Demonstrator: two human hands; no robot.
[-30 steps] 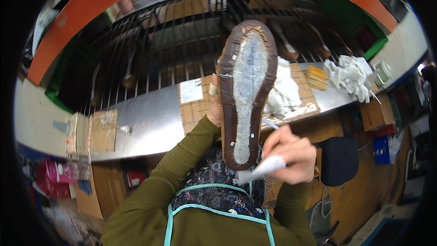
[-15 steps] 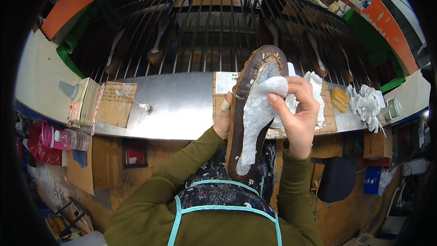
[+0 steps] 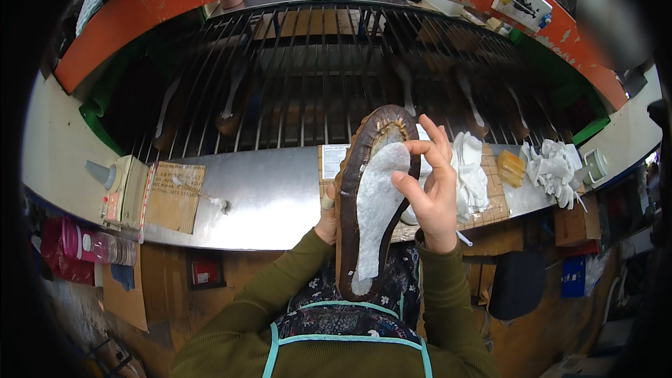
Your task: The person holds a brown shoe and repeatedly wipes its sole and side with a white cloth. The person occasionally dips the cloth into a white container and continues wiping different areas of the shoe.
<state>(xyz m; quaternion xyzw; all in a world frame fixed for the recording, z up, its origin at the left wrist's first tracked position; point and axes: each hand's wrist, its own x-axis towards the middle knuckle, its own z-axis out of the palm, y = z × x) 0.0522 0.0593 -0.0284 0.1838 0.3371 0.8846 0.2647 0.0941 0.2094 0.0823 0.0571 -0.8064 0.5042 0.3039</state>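
The felt strip [image 3: 376, 213] is now lying inside the rim of the shoe's [image 3: 348, 220] sole; half a second ago its upper end was jutting past the right side. The left hand [image 3: 326, 220] is gripping the shoe's left side, its fingers mostly hiding behind. The right hand's [image 3: 435, 196] fingers are spreading half open, thumb and forefinger parting, touching the felt's upper right edge. The shoe is covering part of the bench's [image 3: 269, 199] front edge; white gloves [image 3: 553, 169] are lying toward its right end. The toe is blocking the rack [image 3: 301, 98] beyond.
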